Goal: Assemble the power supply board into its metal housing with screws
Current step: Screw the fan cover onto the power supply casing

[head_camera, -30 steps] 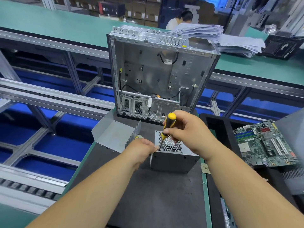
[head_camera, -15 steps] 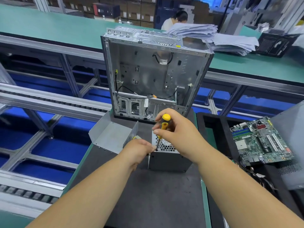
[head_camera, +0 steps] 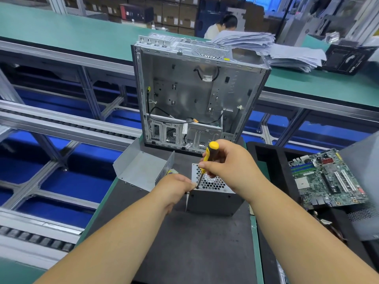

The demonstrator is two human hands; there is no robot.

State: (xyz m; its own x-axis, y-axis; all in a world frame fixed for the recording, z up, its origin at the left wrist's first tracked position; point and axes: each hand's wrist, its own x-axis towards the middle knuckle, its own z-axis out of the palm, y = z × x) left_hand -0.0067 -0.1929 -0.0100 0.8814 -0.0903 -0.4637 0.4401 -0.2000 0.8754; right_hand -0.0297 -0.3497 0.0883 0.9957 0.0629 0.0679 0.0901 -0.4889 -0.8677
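Observation:
A grey metal power supply housing (head_camera: 213,198) with a honeycomb grille on top stands on the dark mat (head_camera: 194,242). My right hand (head_camera: 227,167) grips a yellow and black screwdriver (head_camera: 207,158), its tip set at the near left corner of the grille. My left hand (head_camera: 174,188) rests at the housing's left edge, fingertips pinched right by the screwdriver tip; what they pinch is hidden. A bent grey metal cover (head_camera: 141,171) lies to the left with yellow wires showing behind it.
An open silver computer case (head_camera: 196,95) stands upright behind the housing. A green motherboard (head_camera: 328,179) lies in a black foam tray (head_camera: 264,154) at right. A roller conveyor (head_camera: 61,128) runs along the left. Paper stacks (head_camera: 266,46) sit on the far green bench.
My right hand and the screwdriver have shifted slightly while the tip stays at the grille corner. The camera has moved a little. My left hand holds its place.

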